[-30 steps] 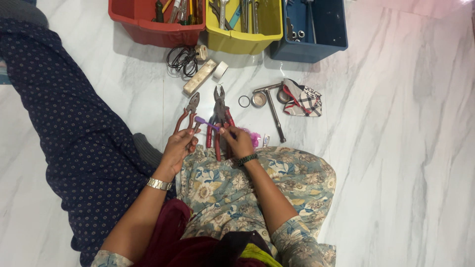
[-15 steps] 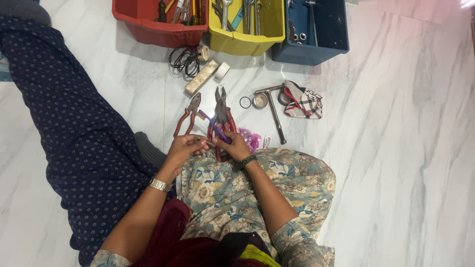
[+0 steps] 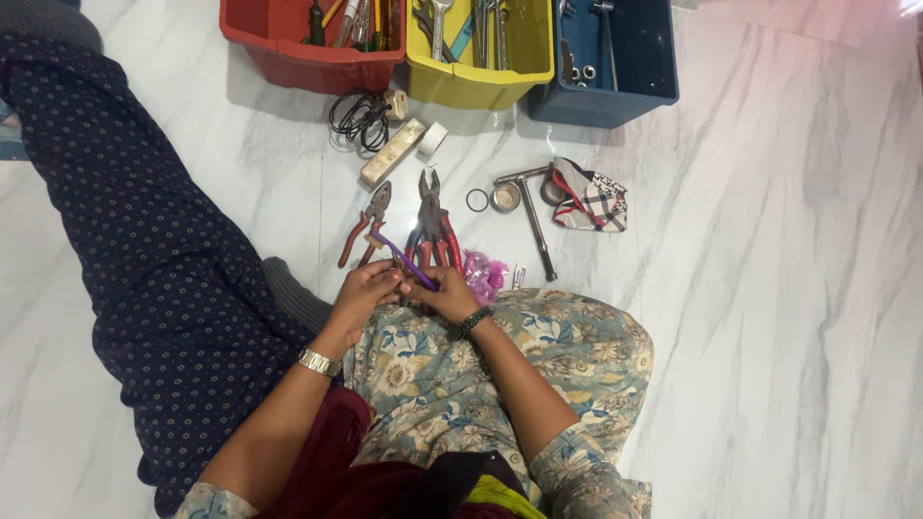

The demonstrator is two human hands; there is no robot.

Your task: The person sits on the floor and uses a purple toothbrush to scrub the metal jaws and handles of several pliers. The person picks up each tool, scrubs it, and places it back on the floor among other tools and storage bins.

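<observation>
Purple toothbrush (image 3: 402,260) is now gripped between both hands, left hand (image 3: 362,291) and right hand (image 3: 445,295) drawn together since a second ago, fingers closed on its lower end. Red-handled pliers (image 3: 435,231) lie just beyond on the marble floor (image 3: 769,240). Open floor is seen rightward; tool bins (image 3: 476,58) bound the far edge.

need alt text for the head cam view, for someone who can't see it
A person seated on a white marble floor holds a purple stick-like tool between the left hand and right hand, above two red-handled pliers. Beyond them stand a red bin, yellow bin and blue bin of tools.
</observation>
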